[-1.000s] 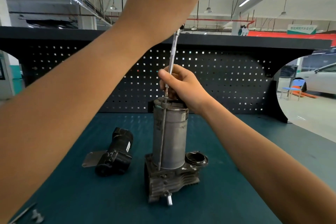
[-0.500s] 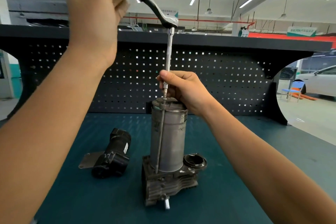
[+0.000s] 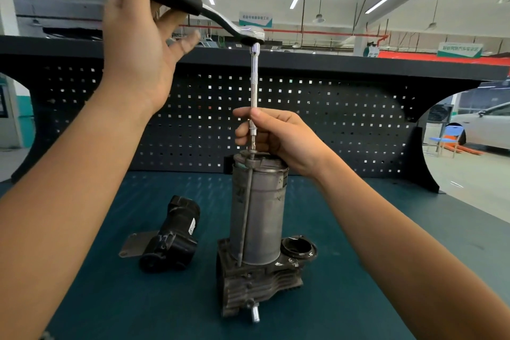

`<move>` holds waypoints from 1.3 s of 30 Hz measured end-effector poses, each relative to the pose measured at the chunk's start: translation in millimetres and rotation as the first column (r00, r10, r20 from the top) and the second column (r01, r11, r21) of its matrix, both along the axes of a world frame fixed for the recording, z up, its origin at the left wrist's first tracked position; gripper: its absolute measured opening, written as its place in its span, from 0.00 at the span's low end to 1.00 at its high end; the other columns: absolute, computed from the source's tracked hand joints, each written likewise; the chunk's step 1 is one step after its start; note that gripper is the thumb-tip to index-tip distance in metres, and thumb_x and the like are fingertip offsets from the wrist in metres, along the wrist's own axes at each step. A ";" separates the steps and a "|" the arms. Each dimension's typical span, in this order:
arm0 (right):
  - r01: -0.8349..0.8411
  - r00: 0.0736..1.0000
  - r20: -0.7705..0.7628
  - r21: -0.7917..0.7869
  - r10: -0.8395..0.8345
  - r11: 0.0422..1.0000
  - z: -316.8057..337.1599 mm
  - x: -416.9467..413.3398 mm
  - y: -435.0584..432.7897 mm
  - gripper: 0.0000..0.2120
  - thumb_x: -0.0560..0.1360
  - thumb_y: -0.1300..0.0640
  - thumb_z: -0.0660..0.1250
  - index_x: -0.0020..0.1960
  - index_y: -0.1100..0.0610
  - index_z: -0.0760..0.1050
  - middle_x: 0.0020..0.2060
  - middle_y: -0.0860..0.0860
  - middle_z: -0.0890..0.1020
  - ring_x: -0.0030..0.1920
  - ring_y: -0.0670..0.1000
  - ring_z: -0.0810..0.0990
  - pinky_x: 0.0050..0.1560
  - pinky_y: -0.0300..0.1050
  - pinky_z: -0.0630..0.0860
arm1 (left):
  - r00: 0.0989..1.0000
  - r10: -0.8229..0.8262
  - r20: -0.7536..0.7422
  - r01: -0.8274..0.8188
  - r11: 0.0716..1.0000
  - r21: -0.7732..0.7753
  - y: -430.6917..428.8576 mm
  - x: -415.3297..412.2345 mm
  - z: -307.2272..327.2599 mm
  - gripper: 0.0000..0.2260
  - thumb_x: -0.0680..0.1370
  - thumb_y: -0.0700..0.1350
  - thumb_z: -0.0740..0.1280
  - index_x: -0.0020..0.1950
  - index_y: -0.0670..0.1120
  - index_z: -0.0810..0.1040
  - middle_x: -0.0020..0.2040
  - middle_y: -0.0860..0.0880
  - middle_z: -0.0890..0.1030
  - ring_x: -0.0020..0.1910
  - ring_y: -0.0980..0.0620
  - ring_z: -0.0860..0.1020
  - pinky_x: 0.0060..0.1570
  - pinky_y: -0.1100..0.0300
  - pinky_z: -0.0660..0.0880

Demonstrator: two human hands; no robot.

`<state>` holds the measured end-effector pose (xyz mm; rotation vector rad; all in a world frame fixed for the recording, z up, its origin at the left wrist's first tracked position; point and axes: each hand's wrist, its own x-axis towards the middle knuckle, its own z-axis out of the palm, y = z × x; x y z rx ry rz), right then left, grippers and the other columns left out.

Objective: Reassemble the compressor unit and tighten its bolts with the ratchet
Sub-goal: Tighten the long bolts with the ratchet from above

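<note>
The compressor unit, a grey cylinder on a finned metal base, stands upright on the teal mat. A long through-bolt runs down its left side. The ratchet sits high above it, with its black handle pointing up-left and a thin extension bar dropping to the bolt head on the cylinder's top cap. My left hand holds the ratchet handle between thumb and loosely bent fingers. My right hand pinches the lower end of the extension bar just above the cap.
A black motor part with a grey plate lies on the mat left of the compressor. A dark pegboard wall closes the back of the bench. A white car and a blue chair stand far right.
My left hand swung the ratchet handle from above the extension bar out to the left. My right hand stayed on the bar, and the compressor did not move.
</note>
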<state>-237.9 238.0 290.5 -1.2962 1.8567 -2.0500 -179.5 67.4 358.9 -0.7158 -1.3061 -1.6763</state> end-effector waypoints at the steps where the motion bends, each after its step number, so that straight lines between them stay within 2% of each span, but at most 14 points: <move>1: 0.009 1.000 0.006 -0.008 -0.009 1.000 -0.5 -0.4 -0.2 0.11 0.80 0.60 0.56 0.47 0.58 0.77 0.31 0.48 0.82 0.34 0.45 0.82 0.37 0.36 0.78 | 0.999 0.029 -0.014 -0.029 0.999 -0.021 1.3 1.2 -0.6 0.15 0.83 0.50 0.48 0.62 0.42 0.66 0.54 0.49 0.79 0.57 0.53 0.79 0.52 0.56 0.76; 4: 0.033 0.999 0.016 -0.022 -0.033 0.999 -1.1 -1.4 -1.6 0.11 0.79 0.60 0.59 0.43 0.59 0.77 0.29 0.48 0.81 0.31 0.46 0.81 0.37 0.37 0.78 | 0.977 0.170 -0.129 -0.184 0.977 -0.104 6.3 5.8 2.5 0.09 0.83 0.46 0.52 0.56 0.43 0.67 0.51 0.55 0.79 0.55 0.57 0.78 0.51 0.61 0.75; 7: 0.056 0.998 0.009 -0.024 -0.056 0.998 -0.2 -1.7 -3.0 0.10 0.77 0.59 0.61 0.41 0.59 0.78 0.29 0.49 0.81 0.30 0.47 0.81 0.36 0.38 0.79 | 0.849 0.450 -0.278 -0.515 0.823 -0.242 18.5 14.2 7.7 0.05 0.82 0.45 0.56 0.47 0.49 0.68 0.36 0.72 0.75 0.41 0.71 0.73 0.45 0.73 0.70; 10: 0.073 0.997 -0.003 -0.033 -0.073 0.997 -0.1 -0.6 -4.4 0.09 0.76 0.59 0.63 0.39 0.59 0.78 0.28 0.49 0.81 0.30 0.47 0.81 0.35 0.38 0.78 | 0.784 0.449 -0.428 -0.608 0.694 -0.385 37.5 27.5 10.5 0.09 0.82 0.46 0.54 0.43 0.56 0.66 0.33 0.61 0.72 0.33 0.67 0.70 0.40 0.76 0.63; 13: 0.091 0.996 -0.011 -0.048 -0.092 0.995 -0.2 1.3 -4.9 0.09 0.76 0.59 0.63 0.39 0.59 0.78 0.28 0.50 0.81 0.29 0.47 0.80 0.34 0.37 0.78 | 0.751 0.390 -0.533 -0.652 0.566 -0.505 58.4 32.3 17.9 0.14 0.81 0.46 0.54 0.56 0.40 0.75 0.47 0.47 0.78 0.44 0.56 0.75 0.47 0.68 0.66; 15: 0.101 0.995 -0.007 -0.055 -0.102 0.993 0.1 1.9 -4.7 0.09 0.76 0.59 0.64 0.39 0.60 0.78 0.28 0.50 0.81 0.29 0.47 0.80 0.34 0.38 0.78 | 0.710 0.402 -0.578 -0.702 0.467 -0.538 74.6 29.8 25.0 0.16 0.81 0.46 0.54 0.62 0.40 0.73 0.55 0.44 0.79 0.53 0.50 0.75 0.52 0.64 0.67; 18: 0.104 0.994 -0.004 -0.055 -0.105 0.993 -0.6 1.1 -3.8 0.09 0.76 0.58 0.63 0.39 0.60 0.77 0.29 0.50 0.81 0.30 0.47 0.80 0.36 0.38 0.79 | 0.674 0.422 -0.607 -0.739 0.383 -0.554 88.7 22.5 31.9 0.16 0.81 0.48 0.55 0.66 0.44 0.71 0.58 0.50 0.77 0.57 0.54 0.74 0.54 0.67 0.66; 20: 0.084 0.996 -0.001 -0.036 -0.084 0.996 -0.8 -1.0 -2.6 0.11 0.78 0.56 0.60 0.42 0.59 0.78 0.31 0.49 0.83 0.34 0.47 0.82 0.39 0.38 0.79 | 0.724 0.419 -0.548 -0.690 0.435 -0.579 81.9 20.1 33.4 0.16 0.81 0.48 0.55 0.64 0.42 0.72 0.56 0.51 0.77 0.56 0.54 0.74 0.54 0.70 0.66; 23: -0.021 0.999 0.039 0.019 0.021 1.000 1.6 -3.4 -0.4 0.15 0.80 0.52 0.54 0.49 0.56 0.78 0.40 0.48 0.85 0.45 0.47 0.84 0.43 0.36 0.78 | 0.835 0.388 -0.389 -0.549 0.608 -0.573 59.2 17.6 26.3 0.16 0.81 0.47 0.53 0.58 0.38 0.74 0.56 0.39 0.78 0.53 0.47 0.75 0.57 0.59 0.69; 26: -0.152 0.983 0.108 0.006 0.150 0.988 4.2 -3.7 2.2 0.17 0.77 0.54 0.51 0.55 0.56 0.76 0.46 0.50 0.85 0.49 0.49 0.83 0.45 0.38 0.78 | 0.962 0.210 -0.173 -0.261 0.893 -0.367 40.7 11.2 16.1 0.08 0.82 0.44 0.53 0.50 0.48 0.72 0.53 0.48 0.78 0.55 0.52 0.76 0.56 0.57 0.74; 28: -0.175 0.978 0.116 0.006 0.173 0.985 4.1 -3.9 3.8 0.17 0.75 0.55 0.52 0.56 0.55 0.75 0.46 0.50 0.85 0.49 0.50 0.83 0.45 0.38 0.78 | 0.995 0.079 -0.069 -0.091 0.975 -0.203 32.8 3.5 14.2 0.07 0.82 0.41 0.53 0.52 0.46 0.71 0.52 0.50 0.78 0.55 0.56 0.78 0.51 0.58 0.76; 34: -0.119 0.992 0.055 0.039 0.116 0.992 2.2 -6.2 4.1 0.10 0.76 0.57 0.58 0.53 0.54 0.76 0.42 0.48 0.85 0.45 0.47 0.84 0.47 0.37 0.79 | 0.944 -0.306 0.121 0.266 0.926 0.269 9.5 -23.4 5.8 0.09 0.81 0.42 0.51 0.53 0.42 0.70 0.49 0.48 0.81 0.54 0.53 0.80 0.46 0.50 0.74; 37: -0.087 0.995 0.043 0.019 0.087 0.996 0.6 -7.4 3.9 0.08 0.75 0.57 0.59 0.50 0.56 0.77 0.37 0.48 0.85 0.42 0.47 0.84 0.45 0.38 0.79 | 0.927 -0.359 0.106 0.313 0.899 0.306 5.0 -24.2 0.8 0.09 0.80 0.43 0.52 0.51 0.44 0.71 0.49 0.49 0.81 0.53 0.53 0.81 0.45 0.49 0.74; 39: -0.070 0.997 0.034 -0.004 0.070 0.998 -0.6 -8.3 3.9 0.07 0.74 0.58 0.61 0.47 0.57 0.77 0.35 0.48 0.84 0.40 0.48 0.84 0.43 0.38 0.80 | 0.952 -0.294 0.084 0.271 0.939 0.211 6.0 -18.0 -0.6 0.09 0.81 0.43 0.52 0.53 0.43 0.70 0.51 0.49 0.80 0.56 0.54 0.79 0.48 0.50 0.75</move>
